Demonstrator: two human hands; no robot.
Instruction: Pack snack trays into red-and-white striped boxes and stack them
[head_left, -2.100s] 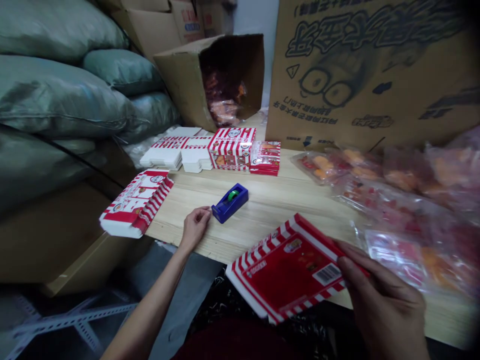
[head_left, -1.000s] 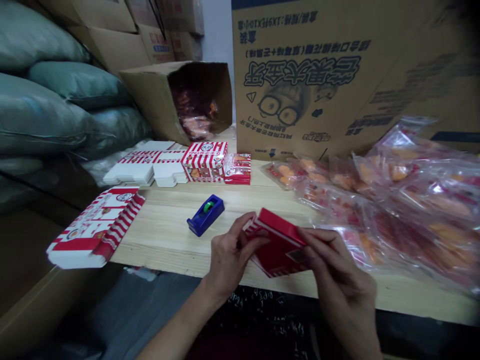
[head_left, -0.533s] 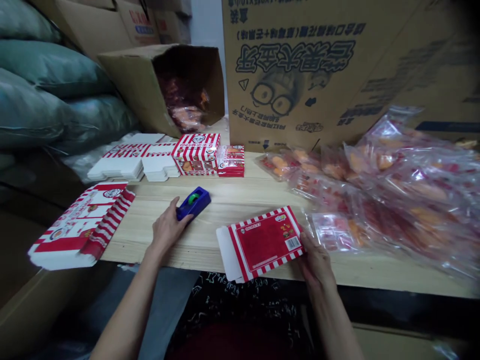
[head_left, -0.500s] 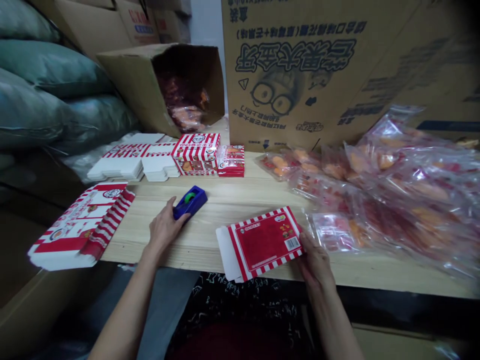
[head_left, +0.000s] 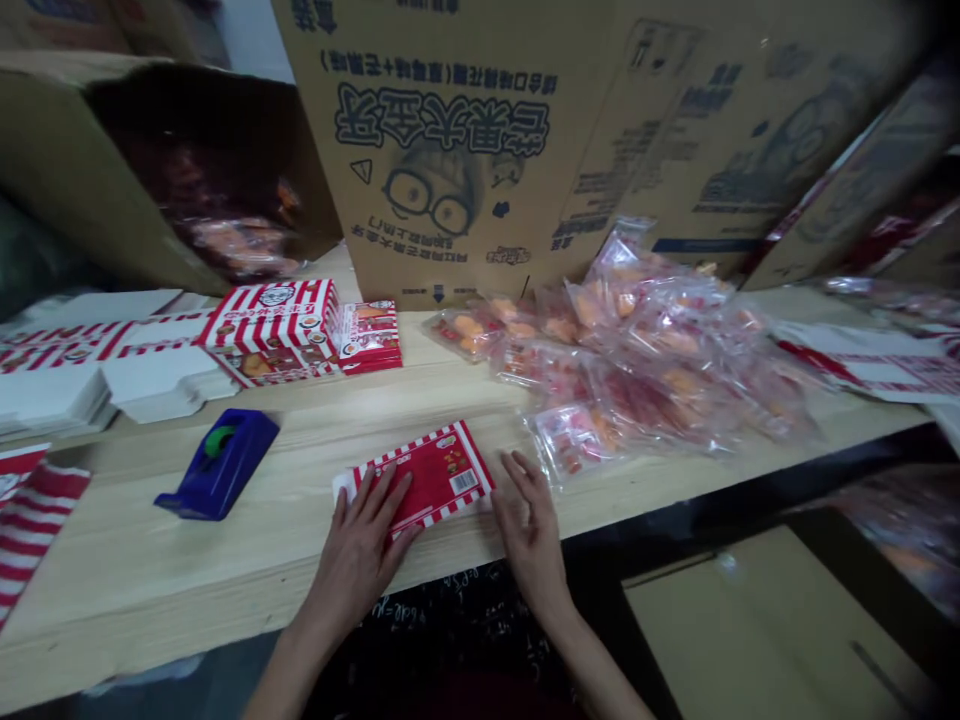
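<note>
A red-and-white striped carton [head_left: 441,482] lies flat on the wooden table near its front edge. My left hand [head_left: 361,530] rests across the carton's left part, fingers stretched out over its top face. Beside the carton's right end is my right hand [head_left: 531,530], its fingers extended and apart with nothing in them; whether it touches the carton I cannot tell. A blue tape dispenser [head_left: 238,462] with a green roll stands to the left. Just right of my right hand lies a clear bag of pink and orange sweets [head_left: 574,440].
Many clear bags of sweets [head_left: 660,370] are heaped at the right. Behind stand a large brown cardboard box [head_left: 480,230] and an open box [head_left: 56,130] holding more bags. Flat cartons [head_left: 142,370] and an upright striped carton [head_left: 274,330] line the back left.
My left hand has left the tape dispenser and moved onto the carton. The carton now lies on the table, and my right hand has let go of it. The view has turned right.
</note>
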